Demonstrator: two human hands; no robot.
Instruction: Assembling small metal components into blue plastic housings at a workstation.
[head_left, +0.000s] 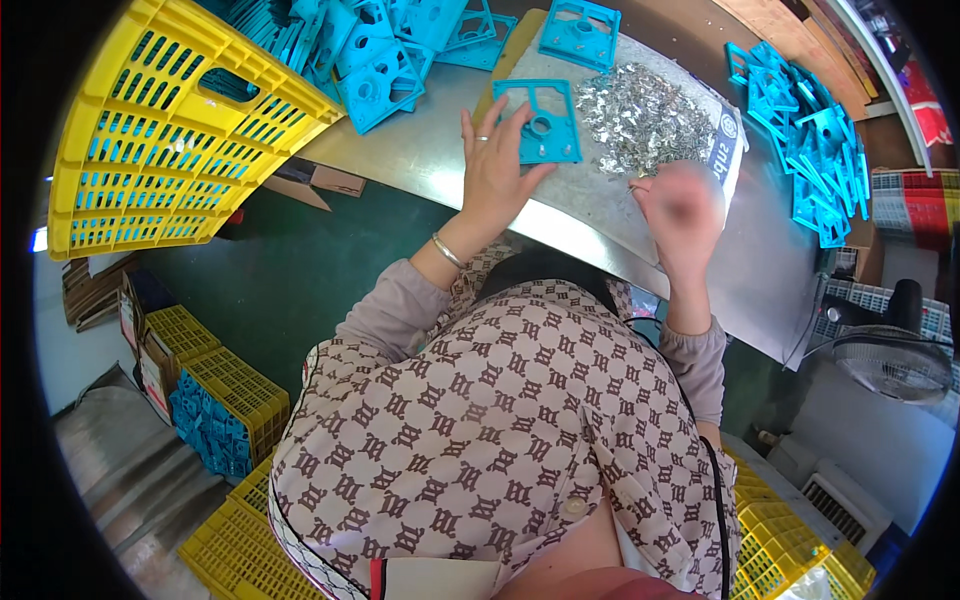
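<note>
1. On the metal table (430, 150), right ahead of the person, lies a flat blue plastic frame (537, 122) with a round hole in its middle.
2. Left hand (494, 172) lies spread, fingers pressing the frame's near left corner flat to the table.
3. Right hand (686, 208) is blurred; it sits just right of the frame at the near edge of a heap of small silvery metal clips (645, 118), and seems to pinch one, though I cannot tell for sure.
4. Judged from this, the step is fitting a clip to the frame; the next move calls for steady holding and lining the clip up.
5. Left of the frame, more blue frames spill from a tilted yellow crate (160, 130); right of it lies another blue pile (810, 150).
</note>
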